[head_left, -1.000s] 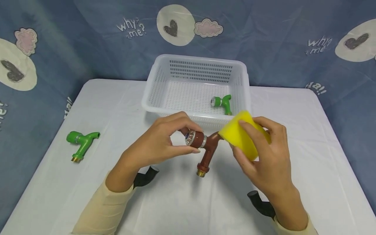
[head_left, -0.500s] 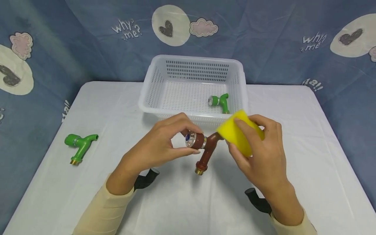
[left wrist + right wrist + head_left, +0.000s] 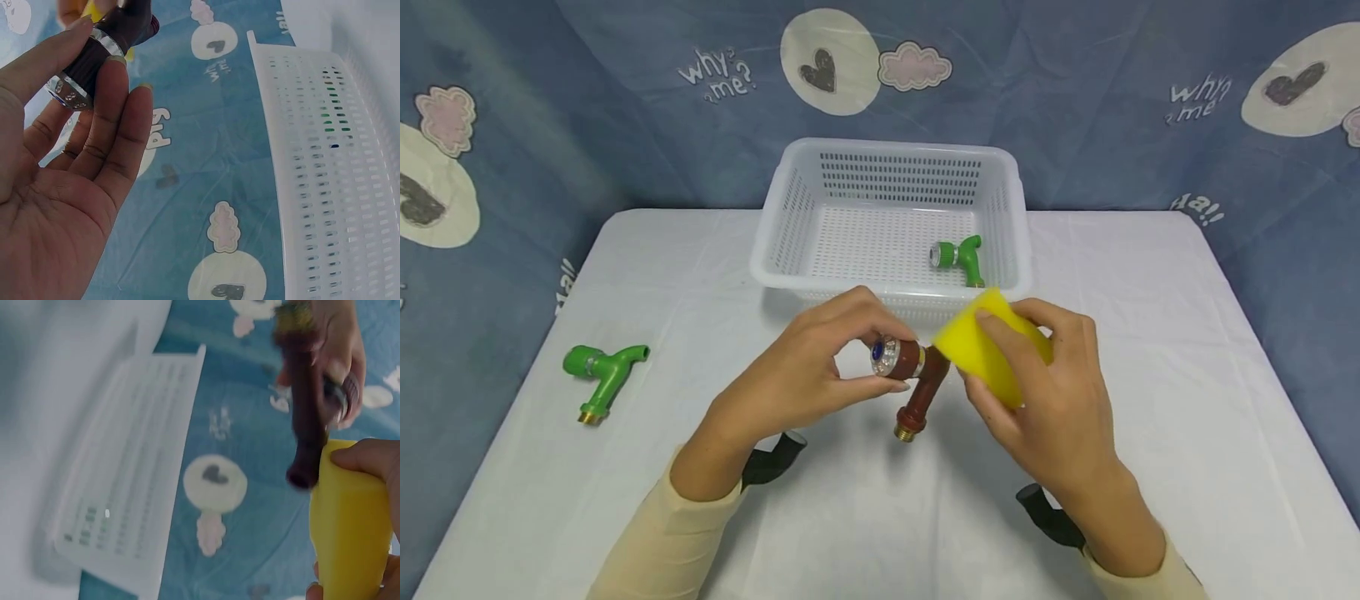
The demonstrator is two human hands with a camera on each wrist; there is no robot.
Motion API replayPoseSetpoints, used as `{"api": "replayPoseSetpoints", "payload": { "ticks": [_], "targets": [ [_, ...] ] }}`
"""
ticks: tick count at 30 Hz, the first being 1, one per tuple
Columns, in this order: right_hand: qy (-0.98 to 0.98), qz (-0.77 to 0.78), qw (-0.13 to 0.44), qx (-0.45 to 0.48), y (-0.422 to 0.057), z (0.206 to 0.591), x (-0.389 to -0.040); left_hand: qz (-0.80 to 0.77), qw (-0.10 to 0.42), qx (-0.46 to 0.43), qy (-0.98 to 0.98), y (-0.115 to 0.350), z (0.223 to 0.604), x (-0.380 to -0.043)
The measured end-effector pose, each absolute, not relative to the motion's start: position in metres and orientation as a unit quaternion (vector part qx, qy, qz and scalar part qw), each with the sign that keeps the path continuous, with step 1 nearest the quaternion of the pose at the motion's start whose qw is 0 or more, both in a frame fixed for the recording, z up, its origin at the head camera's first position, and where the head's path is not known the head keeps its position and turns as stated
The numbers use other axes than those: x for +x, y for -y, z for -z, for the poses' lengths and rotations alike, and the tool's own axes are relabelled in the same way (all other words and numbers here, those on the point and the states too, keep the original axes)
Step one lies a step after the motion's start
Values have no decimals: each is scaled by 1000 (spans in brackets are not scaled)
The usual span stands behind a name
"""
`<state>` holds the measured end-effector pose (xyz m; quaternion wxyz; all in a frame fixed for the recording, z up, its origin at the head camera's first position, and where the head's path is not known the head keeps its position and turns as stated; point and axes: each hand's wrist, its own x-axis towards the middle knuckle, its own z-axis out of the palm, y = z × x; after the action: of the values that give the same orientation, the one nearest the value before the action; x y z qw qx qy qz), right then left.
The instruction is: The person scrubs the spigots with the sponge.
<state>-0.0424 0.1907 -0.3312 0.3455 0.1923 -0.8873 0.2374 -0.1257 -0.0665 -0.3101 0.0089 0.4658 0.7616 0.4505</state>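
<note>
White cloth-covered table here, rectangular white plastic basket sitting far back, plus a Y-shaped green tap off left.

Head view: from your head, forward and down; farthest back, takes in surface, blue cloth, basket, your left hand and right hand. Left wrist view: close on your left hand, faces blue cloth, rolled sideways; basket at frame's right. Right wrist view: close on your yellow sponge, also rolled; basket at frame's left. All three share brown tap.
</note>
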Motion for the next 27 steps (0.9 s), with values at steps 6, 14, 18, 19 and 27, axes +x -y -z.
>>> {"api": "replayPoseSetpoints", "payload": {
  "ticks": [6, 14, 18, 19, 27],
  "targets": [
    [891, -237, 357, 149, -204, 328, -46, -466, 11, 452, -761, 68, 310, -125],
    [874, -266, 355, 197, -192, 328, -41, -469, 8, 441, -765, 70, 308, -127],
    [877, -256, 351, 205, -191, 331, -44, -468, 17, 443, -764, 71, 306, -126],
    [879, -254, 351, 199, -193, 331, -45, -468, 17, 443, -765, 71, 305, -126],
    [875, -271, 370, 156, -201, 329, -46, -475, 17, 432, -766, 71, 305, -125]
  ]
}}
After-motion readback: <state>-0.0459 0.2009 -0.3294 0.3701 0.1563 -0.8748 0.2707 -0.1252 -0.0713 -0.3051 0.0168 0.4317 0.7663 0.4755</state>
